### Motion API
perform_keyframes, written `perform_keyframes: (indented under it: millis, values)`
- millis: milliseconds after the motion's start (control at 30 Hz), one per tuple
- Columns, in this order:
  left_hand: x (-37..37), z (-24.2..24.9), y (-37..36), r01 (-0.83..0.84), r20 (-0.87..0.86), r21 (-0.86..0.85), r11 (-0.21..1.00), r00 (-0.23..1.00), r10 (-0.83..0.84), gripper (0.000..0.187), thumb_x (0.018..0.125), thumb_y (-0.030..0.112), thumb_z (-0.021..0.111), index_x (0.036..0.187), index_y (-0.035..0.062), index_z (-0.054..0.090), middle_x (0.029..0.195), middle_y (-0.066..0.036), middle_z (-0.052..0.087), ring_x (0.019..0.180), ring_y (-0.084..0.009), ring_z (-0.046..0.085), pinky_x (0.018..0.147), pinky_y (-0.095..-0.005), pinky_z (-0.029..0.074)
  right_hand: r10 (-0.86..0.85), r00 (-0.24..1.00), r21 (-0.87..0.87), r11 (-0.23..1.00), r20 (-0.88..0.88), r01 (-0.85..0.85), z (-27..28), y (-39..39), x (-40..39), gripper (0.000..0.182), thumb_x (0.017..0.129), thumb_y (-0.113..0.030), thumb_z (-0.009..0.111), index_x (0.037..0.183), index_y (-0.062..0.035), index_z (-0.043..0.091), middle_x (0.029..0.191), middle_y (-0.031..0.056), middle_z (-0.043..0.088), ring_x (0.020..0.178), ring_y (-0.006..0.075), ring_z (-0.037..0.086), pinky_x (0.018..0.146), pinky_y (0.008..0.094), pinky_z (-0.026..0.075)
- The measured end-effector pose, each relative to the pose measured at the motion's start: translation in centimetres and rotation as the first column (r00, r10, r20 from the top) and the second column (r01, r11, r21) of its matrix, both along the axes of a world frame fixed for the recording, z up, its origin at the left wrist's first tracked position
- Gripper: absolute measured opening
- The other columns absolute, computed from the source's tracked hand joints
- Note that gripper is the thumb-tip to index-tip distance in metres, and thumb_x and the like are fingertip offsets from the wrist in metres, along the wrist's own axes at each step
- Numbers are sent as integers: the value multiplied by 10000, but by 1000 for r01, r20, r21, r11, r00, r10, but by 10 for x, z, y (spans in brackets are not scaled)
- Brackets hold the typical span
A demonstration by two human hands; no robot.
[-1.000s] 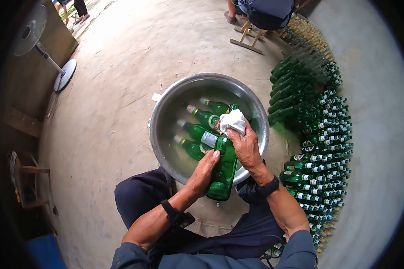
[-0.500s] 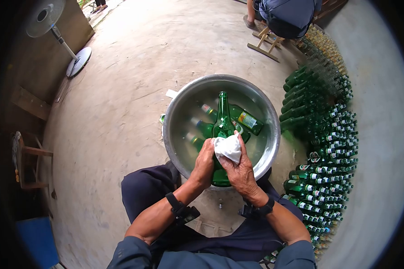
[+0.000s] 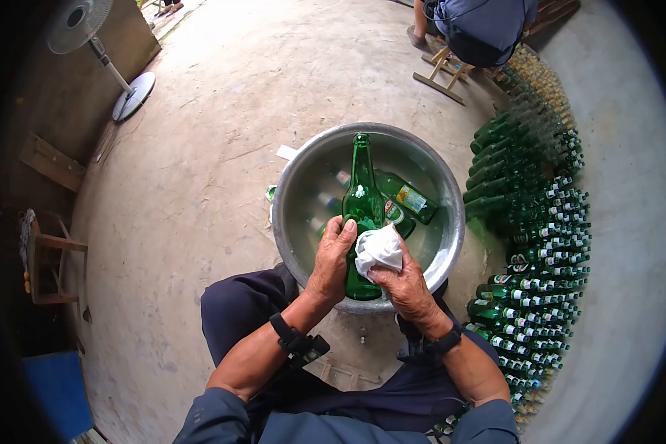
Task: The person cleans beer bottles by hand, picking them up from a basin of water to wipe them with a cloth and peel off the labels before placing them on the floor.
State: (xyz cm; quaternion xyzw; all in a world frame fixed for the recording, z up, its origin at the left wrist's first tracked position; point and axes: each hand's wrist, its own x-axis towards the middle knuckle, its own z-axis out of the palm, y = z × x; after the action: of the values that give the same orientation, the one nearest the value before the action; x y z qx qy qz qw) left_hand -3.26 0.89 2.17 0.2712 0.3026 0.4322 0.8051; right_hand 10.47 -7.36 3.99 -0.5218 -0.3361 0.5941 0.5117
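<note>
A green glass bottle [image 3: 363, 185] without a visible label is held neck-up and away from me over the near part of a metal basin [image 3: 451, 255]. My left hand [image 3: 331, 259] is wrapped round its left side. In my right hand [image 3: 409, 288] is a bunched white cloth [image 3: 379, 250], pressed against the bottle's right side. Several green bottles lie in the cloudy water, one with a yellow label [image 3: 411, 198] and one with a white and red label [image 3: 394, 212].
Rows of green bottles [image 3: 529, 281] line the right wall. Another person [image 3: 481, 26] sits on a wooden stool [image 3: 440, 78] at the top right. A fan [image 3: 133, 96] stands at the upper left; a wooden chair [image 3: 55, 244] is at the left, near a blue panel [image 3: 59, 392].
The held bottle has shifted slightly away from me, its neck leaning a little left. My left hand has moved up its side, and my right hand with the cloth has moved slightly right.
</note>
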Motion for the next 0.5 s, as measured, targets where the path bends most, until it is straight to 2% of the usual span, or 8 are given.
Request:
perform_keyframes:
  millis: [67, 133, 233, 267, 300, 367, 400, 500]
  values:
    - [-2, -2, 0, 2, -21, 22, 1000, 1000, -2, 306, 1068, 285, 472, 1249, 46, 531, 1150, -68, 634, 1046, -152, 626, 923, -311, 505, 1, 999, 15, 1000, -45, 0, -1, -2, 2, 905, 866, -1, 685, 1598, -54, 156, 1346, 102, 562, 1213, 177, 560, 1062, 314, 443]
    - [-2, 7, 0, 36, 26, 13, 999, 999, -36, 324, 1070, 290, 467, 1270, 41, 525, 1188, -83, 636, 1065, -166, 634, 936, -320, 509, 63, 995, 64, 996, -76, -58, 0, -4, 9, 915, 855, 22, 679, 1602, -61, 157, 1353, 105, 560, 1219, 178, 559, 1061, 308, 443]
    - [-2, 17, -2, 79, 108, 2, 997, 991, -79, 346, 1067, 307, 478, 1277, 35, 523, 1203, -94, 639, 1070, -177, 639, 941, -330, 514, 85, 986, 48, 996, -141, -79, 3, -4, 15, 934, 861, 9, 695, 1607, -74, 139, 1359, 104, 559, 1220, 175, 564, 1070, 311, 437]
    - [-1, 15, -3, 80, 107, -3, 997, 991, -79, 346, 1067, 307, 478, 1277, 35, 523, 1203, -94, 639, 1070, -177, 639, 941, -330, 514, 17, 995, 58, 998, -96, -12, 3, -3, 9, 817, 890, -67, 720, 1573, -64, 272, 1327, 79, 588, 1180, 159, 582, 1041, 307, 455]
    - [1, 13, -4, 75, 107, -7, 997, 991, -74, 356, 1049, 313, 527, 1265, 29, 523, 1169, -82, 639, 1035, -152, 636, 907, -306, 520, 17, 995, 53, 999, -98, -11, 2, -1, 7, 817, 890, -67, 720, 1573, -64, 272, 1327, 79, 588, 1180, 159, 582, 1041, 307, 455]
    - [0, 10, -5, 70, 107, -15, 997, 992, -68, 374, 1031, 319, 576, 1253, 23, 522, 1134, -71, 639, 999, -128, 632, 873, -282, 525, -19, 997, -36, 999, 80, 22, 2, 6, 5, 631, 919, -144, 726, 1477, -52, 445, 1281, 50, 621, 1134, 143, 593, 994, 304, 479]
    - [0, 10, -6, 61, 93, -17, 998, 994, -59, 378, 1024, 320, 589, 1251, 25, 524, 1132, -68, 640, 991, -129, 635, 873, -281, 526, -20, 997, -38, 999, 78, 23, 2, 7, 3, 631, 919, -144, 726, 1477, -52, 445, 1281, 50, 621, 1134, 143, 593, 994, 304, 479]
    - [0, 9, -3, 39, 64, -26, 999, 997, -38, 395, 1014, 340, 604, 1249, 32, 523, 1126, -67, 641, 976, -133, 642, 868, -284, 535, -134, 989, -40, 990, 59, 136, 1, 11, -1, 431, 965, -232, 695, 1321, -18, 579, 1222, 29, 641, 1109, 128, 587, 985, 308, 459]
